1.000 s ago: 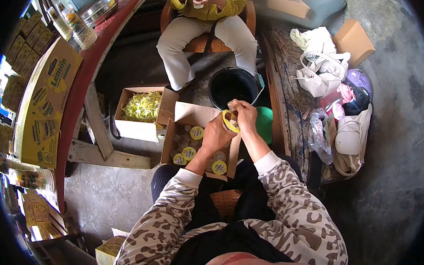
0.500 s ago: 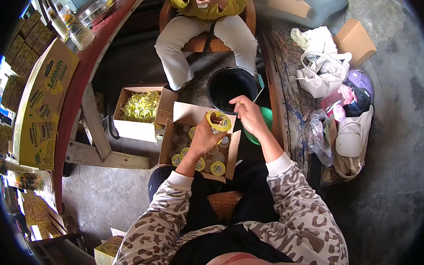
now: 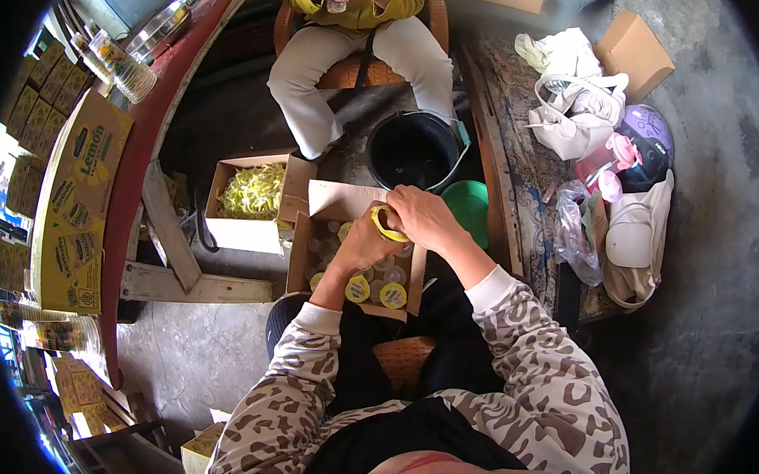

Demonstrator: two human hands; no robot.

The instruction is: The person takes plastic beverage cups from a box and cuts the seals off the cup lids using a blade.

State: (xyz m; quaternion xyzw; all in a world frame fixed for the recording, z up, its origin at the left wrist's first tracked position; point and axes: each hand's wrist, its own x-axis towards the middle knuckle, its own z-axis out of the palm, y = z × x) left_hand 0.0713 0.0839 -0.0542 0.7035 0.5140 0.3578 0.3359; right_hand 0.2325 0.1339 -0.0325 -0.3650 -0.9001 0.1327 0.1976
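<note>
My left hand (image 3: 363, 246) is wrapped around a plastic cup with a yellow film rim (image 3: 387, 231), holding it above an open cardboard box (image 3: 297, 263). Bent over the far side of the same cup, my right hand (image 3: 428, 220) has its fingers closed at the rim; its fingertips are partly hidden. Inside the box are several clear cups, some with yellow printed lids (image 3: 392, 295). Just beyond my hands stands a black bucket (image 3: 411, 153), its inside dark.
A box (image 3: 244, 233) of yellow strips (image 3: 251, 191) stands left of the cups. A green basin (image 3: 467, 209) is beside the bucket. Opposite sits a person in a yellow top (image 3: 391, 8), holding a cup. Bags (image 3: 627, 254) lie on the right bench; a red table (image 3: 134, 173) runs along the left.
My right hand has come in from the right and down onto the cup's rim. The cup in my left hand is now mostly covered. The view has shifted slightly.
</note>
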